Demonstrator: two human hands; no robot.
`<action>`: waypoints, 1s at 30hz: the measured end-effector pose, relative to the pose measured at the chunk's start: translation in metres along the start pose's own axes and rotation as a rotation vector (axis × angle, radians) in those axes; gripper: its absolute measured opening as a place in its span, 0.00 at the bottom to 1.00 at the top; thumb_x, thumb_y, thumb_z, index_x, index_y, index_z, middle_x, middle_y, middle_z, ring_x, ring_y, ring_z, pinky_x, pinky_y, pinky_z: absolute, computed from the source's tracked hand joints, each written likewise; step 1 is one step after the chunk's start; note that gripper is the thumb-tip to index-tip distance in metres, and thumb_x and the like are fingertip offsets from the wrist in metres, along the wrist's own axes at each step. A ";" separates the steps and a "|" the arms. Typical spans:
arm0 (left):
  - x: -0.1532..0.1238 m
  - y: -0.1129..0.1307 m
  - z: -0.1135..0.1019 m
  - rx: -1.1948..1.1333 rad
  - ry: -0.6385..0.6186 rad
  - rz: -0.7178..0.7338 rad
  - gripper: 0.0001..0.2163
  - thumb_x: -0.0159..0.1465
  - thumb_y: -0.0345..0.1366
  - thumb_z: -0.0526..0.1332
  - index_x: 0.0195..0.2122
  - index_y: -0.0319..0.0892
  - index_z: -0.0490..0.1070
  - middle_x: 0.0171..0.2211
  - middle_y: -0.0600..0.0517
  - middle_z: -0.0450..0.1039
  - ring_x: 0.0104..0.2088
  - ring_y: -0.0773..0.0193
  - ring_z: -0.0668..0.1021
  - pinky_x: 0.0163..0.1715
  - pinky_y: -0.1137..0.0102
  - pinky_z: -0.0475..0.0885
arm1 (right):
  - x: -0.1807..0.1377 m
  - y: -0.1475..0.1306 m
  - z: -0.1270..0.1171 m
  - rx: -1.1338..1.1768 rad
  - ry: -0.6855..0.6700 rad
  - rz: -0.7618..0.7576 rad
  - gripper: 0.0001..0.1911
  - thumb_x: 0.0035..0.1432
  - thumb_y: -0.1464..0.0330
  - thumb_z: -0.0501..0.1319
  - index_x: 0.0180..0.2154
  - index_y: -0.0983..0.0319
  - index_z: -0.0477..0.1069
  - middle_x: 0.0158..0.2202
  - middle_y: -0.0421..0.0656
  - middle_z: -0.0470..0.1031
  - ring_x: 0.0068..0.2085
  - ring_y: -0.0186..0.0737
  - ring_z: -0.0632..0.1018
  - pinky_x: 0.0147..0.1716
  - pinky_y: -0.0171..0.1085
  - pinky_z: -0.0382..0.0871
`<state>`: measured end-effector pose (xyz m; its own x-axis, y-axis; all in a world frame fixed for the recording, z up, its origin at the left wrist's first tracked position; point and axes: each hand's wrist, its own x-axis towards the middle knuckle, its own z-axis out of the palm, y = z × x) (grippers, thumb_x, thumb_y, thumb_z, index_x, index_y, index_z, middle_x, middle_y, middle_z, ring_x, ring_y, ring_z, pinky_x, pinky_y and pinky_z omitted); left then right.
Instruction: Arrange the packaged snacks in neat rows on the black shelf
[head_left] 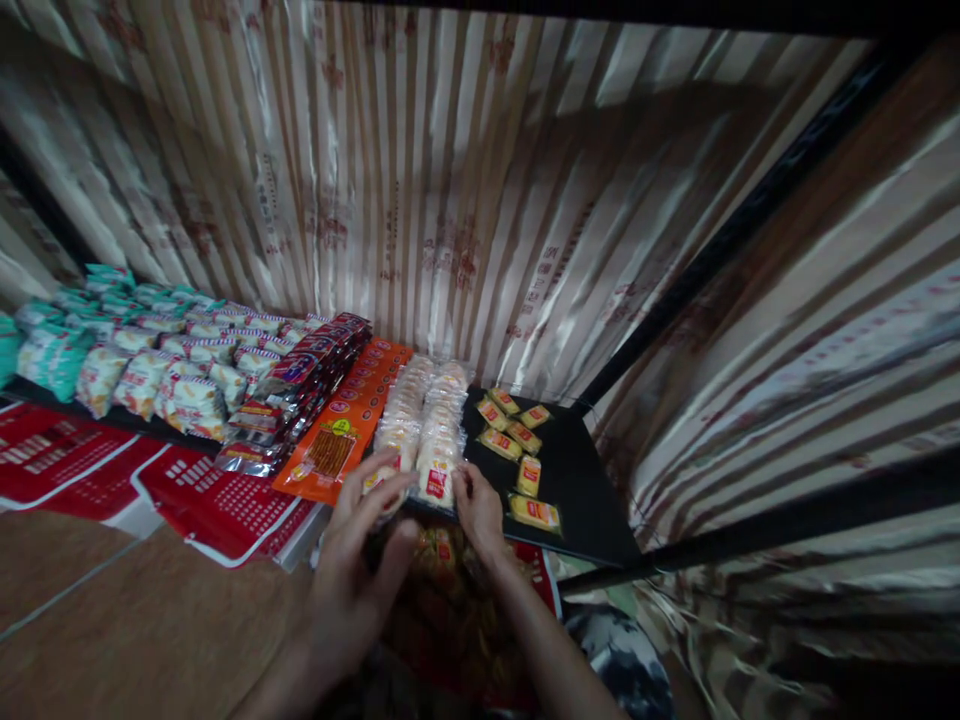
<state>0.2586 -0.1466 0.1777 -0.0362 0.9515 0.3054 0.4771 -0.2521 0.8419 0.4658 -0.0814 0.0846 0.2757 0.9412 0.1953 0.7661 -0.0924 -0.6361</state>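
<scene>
Two rows of clear-wrapped, pale round snacks stand side by side on a black shelf. At the front of the right row is a packet with a red label (436,482). My left hand (360,545) is over the front of the left row, fingers spread and thumb apart, its fingertips at a front packet (383,474) they partly cover. My right hand (478,508) is at the right row's front corner, its fingers bent and close together by the red-labelled packet's edge; whether anything is between them is hidden. Below my hands, a dim container holds yellow-wrapped packets (442,548).
Several yellow packets (529,476) lie scattered on the black shelf (592,510). Left of the rows are an orange snack bag (334,440), dark red packets (300,370) and white-and-teal bags (120,370). Red baskets (217,500) stand below. A black post (720,220) slants at right.
</scene>
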 end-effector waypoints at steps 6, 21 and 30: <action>0.033 -0.088 0.070 0.364 -0.144 -0.110 0.25 0.56 0.39 0.55 0.55 0.35 0.59 0.55 0.39 0.60 0.56 0.48 0.62 0.55 0.54 0.60 | -0.003 0.006 0.009 0.003 0.098 -0.017 0.19 0.59 0.60 0.46 0.39 0.64 0.69 0.34 0.48 0.73 0.35 0.42 0.74 0.37 0.38 0.67; -0.001 -0.104 0.079 0.291 -0.068 0.037 0.16 0.60 0.33 0.48 0.42 0.39 0.72 0.50 0.42 0.68 0.50 0.56 0.72 0.50 0.59 0.69 | -0.004 0.017 0.018 0.232 0.098 0.087 0.30 0.55 0.55 0.53 0.54 0.66 0.59 0.40 0.50 0.68 0.36 0.43 0.72 0.32 0.39 0.70; 0.061 -0.082 0.078 0.181 0.027 0.049 0.13 0.61 0.35 0.49 0.39 0.45 0.73 0.50 0.47 0.68 0.51 0.58 0.71 0.51 0.60 0.68 | 0.010 0.019 0.029 0.241 0.090 0.109 0.27 0.52 0.55 0.54 0.51 0.62 0.63 0.37 0.46 0.69 0.35 0.43 0.74 0.37 0.41 0.70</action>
<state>0.2859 -0.0537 0.0921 -0.0311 0.9332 0.3580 0.6289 -0.2601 0.7327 0.4660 -0.0638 0.0530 0.4081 0.8961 0.1746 0.5718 -0.1018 -0.8140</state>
